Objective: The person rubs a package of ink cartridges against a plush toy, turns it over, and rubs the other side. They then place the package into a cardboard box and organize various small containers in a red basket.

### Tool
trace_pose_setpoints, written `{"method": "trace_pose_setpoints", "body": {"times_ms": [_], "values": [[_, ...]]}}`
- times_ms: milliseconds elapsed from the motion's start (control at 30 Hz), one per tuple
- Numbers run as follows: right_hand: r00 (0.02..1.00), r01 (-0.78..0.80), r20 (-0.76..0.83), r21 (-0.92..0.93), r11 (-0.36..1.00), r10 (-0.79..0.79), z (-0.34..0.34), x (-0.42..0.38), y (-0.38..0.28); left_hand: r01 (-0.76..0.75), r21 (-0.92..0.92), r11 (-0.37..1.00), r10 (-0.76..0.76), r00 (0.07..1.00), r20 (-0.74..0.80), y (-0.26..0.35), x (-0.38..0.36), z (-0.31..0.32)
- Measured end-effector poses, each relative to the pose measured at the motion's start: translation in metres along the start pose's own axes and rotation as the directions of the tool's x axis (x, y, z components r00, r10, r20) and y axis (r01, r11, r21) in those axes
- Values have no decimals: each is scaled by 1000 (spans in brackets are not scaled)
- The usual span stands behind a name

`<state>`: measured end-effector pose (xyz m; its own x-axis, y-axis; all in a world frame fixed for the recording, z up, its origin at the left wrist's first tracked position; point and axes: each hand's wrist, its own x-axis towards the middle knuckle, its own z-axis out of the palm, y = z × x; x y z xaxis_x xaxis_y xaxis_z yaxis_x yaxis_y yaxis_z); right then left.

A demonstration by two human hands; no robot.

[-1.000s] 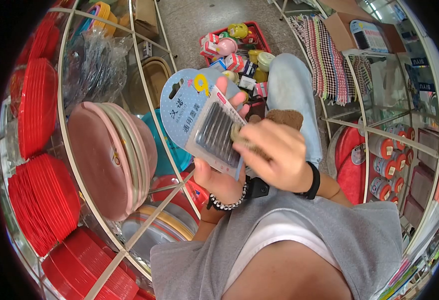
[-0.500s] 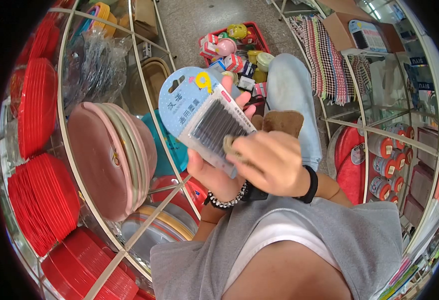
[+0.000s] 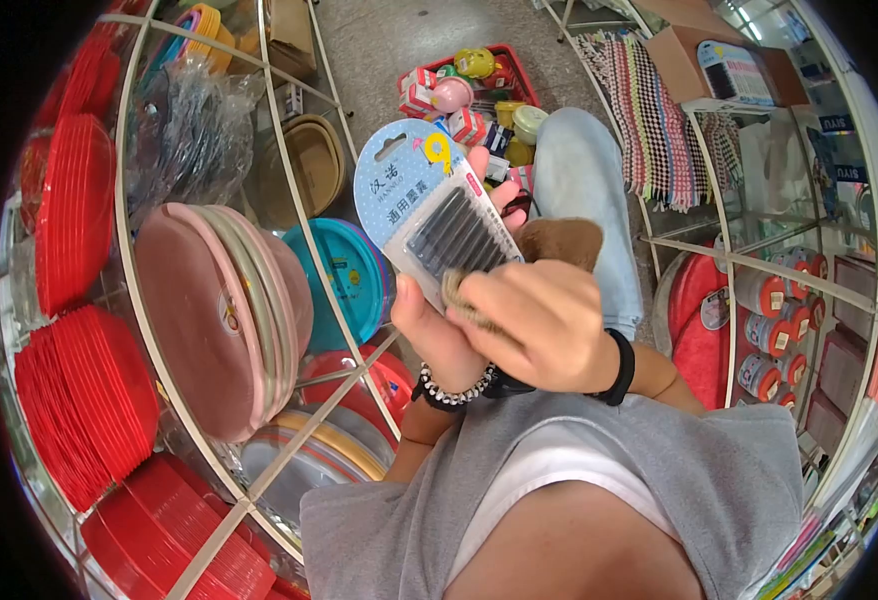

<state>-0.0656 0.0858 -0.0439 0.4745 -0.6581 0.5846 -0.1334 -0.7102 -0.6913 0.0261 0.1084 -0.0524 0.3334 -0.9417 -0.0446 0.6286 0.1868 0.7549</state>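
My left hand (image 3: 427, 335) is closed around a blister pack of ink cartridges (image 3: 449, 228), its thumb on the near side and fingertips past the far edge. The pack has a rounded blue card top with a yellow 9, and dark cartridges show through clear plastic. My right hand (image 3: 549, 325) is closed on a beige cloth (image 3: 459, 298), bunched between the fingers and lying against the pack's lower end. That lower end is hidden behind the hand and cloth.
A red basket (image 3: 531, 85) of small boxes and round items stands on the floor ahead. Shelves on the left bear pink basins (image 3: 194, 320), red trays (image 3: 89, 405) and teal basins (image 3: 344, 285). At right are woven mats (image 3: 639, 125), an open carton (image 3: 674, 65) and red-lidded jars (image 3: 759, 330).
The pack has shifted to the right and turned slightly more upright, along with my left hand. My right hand and the cloth stay near its lower end, with only a small shift.
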Motion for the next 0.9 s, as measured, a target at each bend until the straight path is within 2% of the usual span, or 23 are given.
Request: {"method": "trace_pose_setpoints", "body": {"times_ms": [67, 167, 200, 300, 333, 400, 467, 500, 567, 600, 633, 700, 767, 800, 833, 900], "values": [[1000, -2, 22, 95, 995, 0, 1, 1, -1, -9, -15, 1000, 9, 1000, 18, 0, -1, 0], [999, -25, -27, 56, 998, 27, 0, 4, 14, -5, -22, 1000, 5, 1000, 15, 3, -3, 0], [994, -86, -70, 47, 995, 89, 1, 4, 17, -40, -18, 999, 40, 999, 13, 3, -3, -2], [980, -143, -138, -2, 990, 141, 3, 5, 18, -91, -43, 995, 91, 996, 9, 1, 0, -3], [988, -116, -110, -61, 991, 109, 3, 4, 18, -101, -7, 995, 102, 995, 26, 1, 0, -3], [996, -69, -68, -53, 996, 65, 1, 4, 13, -110, 27, 994, 108, 993, 46, -1, 3, -5], [1000, 6, 5, -59, 998, -6, 1, 1, 8, -10, 29, 1000, 8, 998, 66, -1, 6, -8], [1000, 6, 5, -60, 998, -6, 3, 0, 9, -9, 28, 1000, 8, 998, 67, -1, 6, -6], [1000, -15, -18, 54, 998, 16, 5, 0, 14, 33, 66, 997, -35, 999, 40, 0, 7, -3], [997, -51, -60, 72, 996, 56, 3, 4, 16, 2, -3, 1000, -2, 998, 55, -3, 5, -6], [981, -173, -81, 41, 984, 176, 2, 6, 17, 2, -3, 1000, -1, 999, 54, -4, 3, -5], [969, -167, -172, 71, 983, 177, 4, 6, 26, -57, 17, 998, 57, 998, -5, -4, 0, 0], [983, -124, -130, 30, 992, 127, 5, 5, 22, -19, 20, 1000, 20, 999, -38, -1, 0, 1], [993, -79, -88, -13, 997, 77, 4, 4, 19, -11, 37, 999, 11, 1000, 16, -3, 2, -4], [999, -28, -43, -12, 1000, 27, 3, 3, 14, -4, 53, 999, 1, 998, 70, -4, 3, -6], [999, 2, 46, 68, 998, -5, 0, 6, 3, 36, 21, 999, -37, 998, 44, -1, 3, 1]]}}
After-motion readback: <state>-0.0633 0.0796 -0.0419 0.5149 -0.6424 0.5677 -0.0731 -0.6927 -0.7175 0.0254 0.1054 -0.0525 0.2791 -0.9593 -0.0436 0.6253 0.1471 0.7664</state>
